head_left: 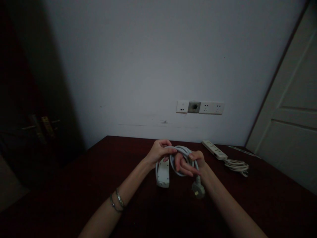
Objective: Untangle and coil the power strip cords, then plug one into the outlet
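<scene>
From where I stand, the left hand [159, 150] has its thumb and fingers pinched on a grey-white cord [182, 149], which is gathered in several loops between the two hands. The right hand [200, 158] is closed on the same coil from the other side: its fingers reach through the loops and the thumb presses over them. Just below the left hand is a white power strip [163, 173], upright, with its near end downward. The upper end is partly hidden by the left fingers, and I cannot tell whether they grip it or whether the lower end touches the worktop [123, 155]. A length of cord runs down beside the strip's left edge. Right under the right hand hangs the plug [198, 190], its body tilted.

Two bracelets [119, 199] circle the left forearm. Beyond the right hand and farther to its right, a second power strip [214, 150] lies slantwise on the dark red worktop, with its bundled cable [236, 166] at the end nearer the person. On the pale wall [136, 66] ahead, above the right hand, sits a row of wall sockets [211, 107]. Well to the right of that hand stands a light panelled door [297, 132].
</scene>
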